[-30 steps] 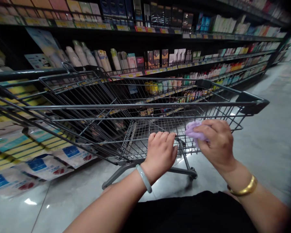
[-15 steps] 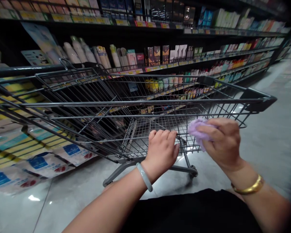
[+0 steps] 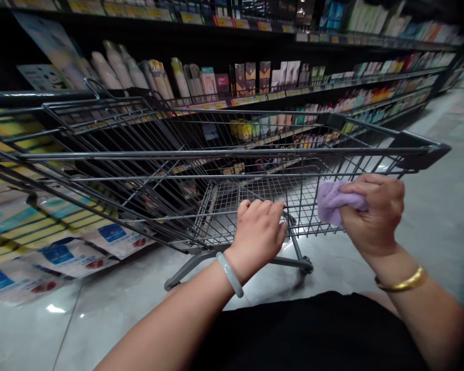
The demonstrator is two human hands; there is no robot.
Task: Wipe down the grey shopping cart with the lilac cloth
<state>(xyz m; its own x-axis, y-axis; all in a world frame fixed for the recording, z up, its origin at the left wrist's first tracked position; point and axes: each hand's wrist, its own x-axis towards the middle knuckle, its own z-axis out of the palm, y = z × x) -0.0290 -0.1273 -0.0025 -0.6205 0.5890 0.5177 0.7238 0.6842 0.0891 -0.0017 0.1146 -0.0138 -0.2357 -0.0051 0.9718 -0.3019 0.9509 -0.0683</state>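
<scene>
Clutching a bunched purple cloth in the right grip, and clutching it firmly, with fingers folded around the rear of the bundle! Puffing out on the left of that grip, right up by the wire side of the shopping cart; touching the wires or just short of them, impossible to tell from here.

Over to the left grip: down on the cart, hooked onto a side wire with bent fingers, thumb alongside, knuckles up, well apart from the right grip. Straight above the left grip, the cart's long top rail; up and to the right of the right grip, a black corner cap. Down to the right of the left grip, a caster wheel on the shiny floor.

On the wrist behind the left grip, a pale bracelet; behind the right grip, a gold bracelet. Between the forearms, below both grips, dark clothing.

Beyond both grips, long shelves with price labels along the edges. High up and left of the left grip, pale bottles. Well out to the left of it, beside the cart, printed bags with blue patches.
</scene>
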